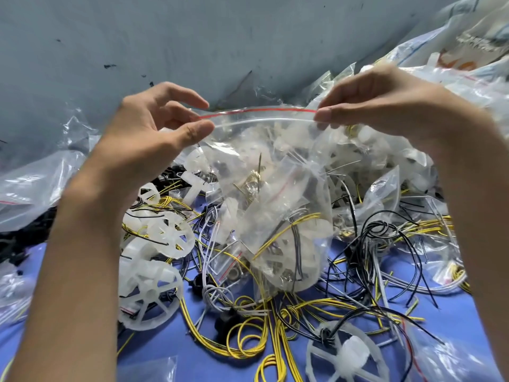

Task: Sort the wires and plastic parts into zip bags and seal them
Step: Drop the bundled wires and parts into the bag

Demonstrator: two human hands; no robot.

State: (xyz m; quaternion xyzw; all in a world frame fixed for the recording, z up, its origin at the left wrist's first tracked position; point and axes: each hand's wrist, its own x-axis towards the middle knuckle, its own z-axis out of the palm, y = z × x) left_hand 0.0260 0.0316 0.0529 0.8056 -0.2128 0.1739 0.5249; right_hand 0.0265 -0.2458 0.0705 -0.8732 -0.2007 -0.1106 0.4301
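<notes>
- Head view: your left hand (pixel 148 128) and right hand (pixel 380 106) each pinch a top corner of the clear zip bag (pixel 275 188), held above the bench (pixel 159 347).
- Its film is crinkly and its mouth red-striped, with white plastic parts and yellow wire inside.
- Below it, glossy yellow wires (pixel 245 354) and white spoked wheels (pixel 150 293) crowd the blue surface.

Blue table (pixel 451 315), perhaps cloth-covered, bears wires (pixel 248 340), plastic wheels (pixel 150 296), bags (pixel 27 186).

Grey-blue wall (pixel 137 37) w/ black scuffs behind; blue work surface (pixel 209 365) below
</notes>
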